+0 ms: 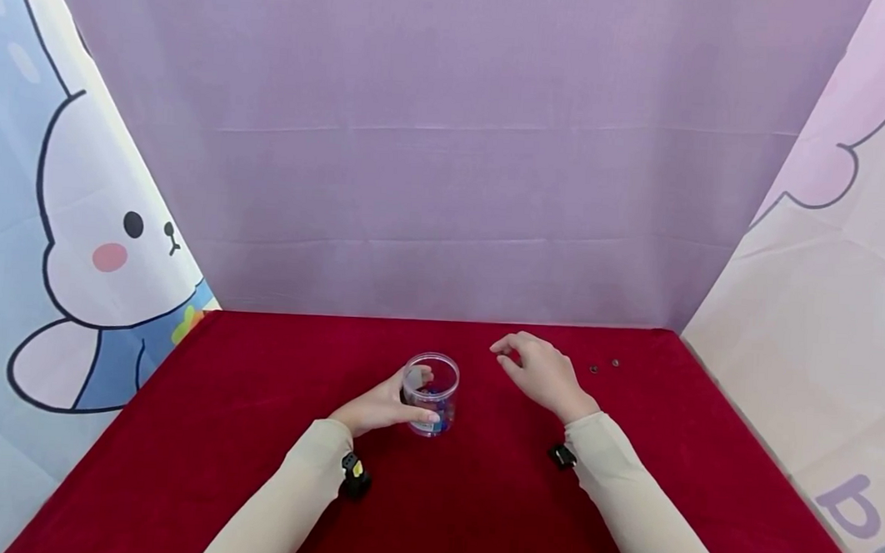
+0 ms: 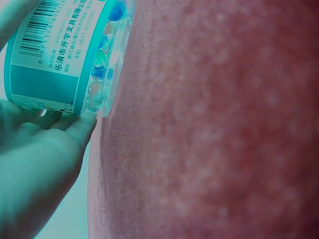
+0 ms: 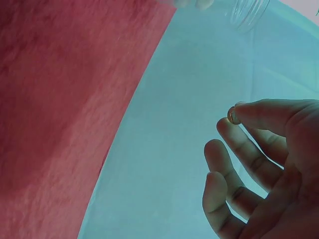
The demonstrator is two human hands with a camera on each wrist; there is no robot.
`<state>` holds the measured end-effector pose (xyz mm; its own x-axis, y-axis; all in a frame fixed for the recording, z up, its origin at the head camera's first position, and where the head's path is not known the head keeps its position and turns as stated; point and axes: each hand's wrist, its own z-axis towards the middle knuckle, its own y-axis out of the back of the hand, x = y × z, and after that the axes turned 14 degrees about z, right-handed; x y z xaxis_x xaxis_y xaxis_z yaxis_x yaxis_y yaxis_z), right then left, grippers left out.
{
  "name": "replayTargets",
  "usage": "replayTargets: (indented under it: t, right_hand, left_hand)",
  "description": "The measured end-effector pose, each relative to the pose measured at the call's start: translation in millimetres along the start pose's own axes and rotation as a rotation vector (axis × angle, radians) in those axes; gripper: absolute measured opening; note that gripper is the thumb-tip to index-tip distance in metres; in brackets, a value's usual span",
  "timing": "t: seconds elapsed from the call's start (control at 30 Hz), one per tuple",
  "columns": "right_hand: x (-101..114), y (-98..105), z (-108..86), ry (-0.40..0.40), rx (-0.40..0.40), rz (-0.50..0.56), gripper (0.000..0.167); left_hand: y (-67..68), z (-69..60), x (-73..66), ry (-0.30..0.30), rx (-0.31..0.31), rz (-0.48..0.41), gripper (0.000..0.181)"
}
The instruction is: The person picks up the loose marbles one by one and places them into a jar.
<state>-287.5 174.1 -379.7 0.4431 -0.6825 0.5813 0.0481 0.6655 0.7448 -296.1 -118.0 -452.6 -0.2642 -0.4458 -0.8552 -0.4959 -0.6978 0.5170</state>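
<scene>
My left hand (image 1: 379, 404) grips a clear, lidless plastic jar (image 1: 445, 406) from its left side, thumb across the front and fingers behind. Blue, green and clear marbles (image 2: 99, 59) lie at the jar's bottom, and a printed label (image 2: 52, 50) with a barcode wraps its wall. The jar's base is close to the red cloth; I cannot tell whether it touches. To the right of the jar, my right hand (image 1: 542, 374) is held above the cloth. Between thumb and fingertips it pinches a small, round, amber-tinted marble (image 3: 233, 116); its other fingers are loosely bent.
Two small, dark, round pieces (image 1: 594, 370) lie on the red cloth (image 1: 430, 510) to the right, beyond the right hand. A purple curtain (image 1: 449, 143) stands behind the table, with printed sheets on the left (image 1: 3, 203) and right (image 1: 845, 331).
</scene>
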Motion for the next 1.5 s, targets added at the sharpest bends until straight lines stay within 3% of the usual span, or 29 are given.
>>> replayTargets:
  t: [0.47,0.77,1.5]
  right_hand:
    - [21.8,-18.5,-4.4,0.098,-0.034,0.061,0.020]
    - [34.7,-34.2,-4.5,0.201,-0.039,0.091,0.019]
    - [52.6,-56.2,-6.9,0.271,0.017,0.110,0.016]
  left_hand:
    - [-0.7,1.5,2.7,0.008,-0.013,0.009,0.094]
    - [-1.1,1.8,3.2,0.018,-0.008,-0.002,0.095]
    - [-1.2,4.2,3.0,0.013,0.025,-0.056,0.091]
